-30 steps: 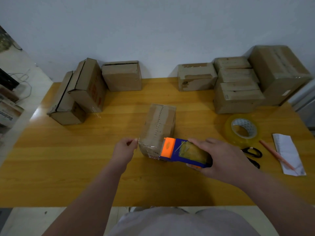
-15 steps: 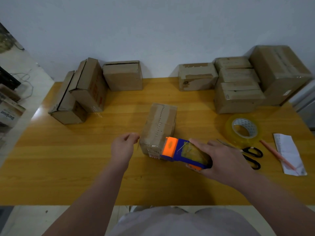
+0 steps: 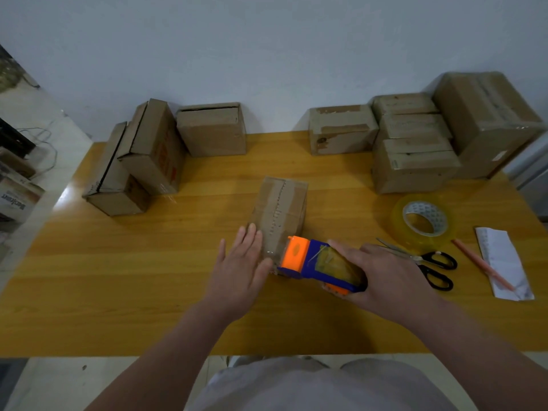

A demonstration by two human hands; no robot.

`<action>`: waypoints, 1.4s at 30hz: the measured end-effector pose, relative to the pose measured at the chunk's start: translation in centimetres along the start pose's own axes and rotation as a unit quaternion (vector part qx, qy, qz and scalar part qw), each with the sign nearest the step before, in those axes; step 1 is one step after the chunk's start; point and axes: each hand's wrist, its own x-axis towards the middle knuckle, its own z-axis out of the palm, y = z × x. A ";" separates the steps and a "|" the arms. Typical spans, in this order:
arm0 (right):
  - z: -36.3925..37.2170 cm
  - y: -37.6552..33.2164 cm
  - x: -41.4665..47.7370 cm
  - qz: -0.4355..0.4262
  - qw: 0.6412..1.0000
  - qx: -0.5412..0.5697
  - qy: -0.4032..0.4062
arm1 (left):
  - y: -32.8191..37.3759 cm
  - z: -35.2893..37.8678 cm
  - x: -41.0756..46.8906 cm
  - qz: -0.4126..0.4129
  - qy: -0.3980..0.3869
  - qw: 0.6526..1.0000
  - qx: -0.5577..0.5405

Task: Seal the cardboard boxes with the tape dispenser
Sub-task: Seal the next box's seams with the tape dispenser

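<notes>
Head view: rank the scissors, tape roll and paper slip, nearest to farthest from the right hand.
1. Scissors, just right of the right hand gripping the dispenser.
2. Tape roll, farther back and right.
3. Paper slip, far right of the table.

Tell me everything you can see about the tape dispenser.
The tape dispenser has a blue plastic body with an orange head and an orange patch at its rear, and holds a roll of clear yellowish tape. The right hand grips its rear. Its orange head meets the near end of the middle cardboard box.
</notes>
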 end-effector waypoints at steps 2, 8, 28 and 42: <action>0.0 0.0 0.0 0.004 1.000 0.002 -0.001 | -0.1 0.3 -0.1 0.024 -0.032 0.996 0.080; -0.1 0.1 0.0 0.001 1.000 0.001 0.002 | 0.9 -0.6 0.5 0.133 -0.102 0.979 0.117; -1.3 4.1 -2.1 -0.008 0.999 0.050 -0.019 | -0.6 -0.4 1.5 0.169 -0.117 0.975 0.087; -4.0 -1.6 2.2 -0.028 0.995 -0.070 -0.057 | 0.5 -0.5 1.5 0.150 -0.130 0.975 0.098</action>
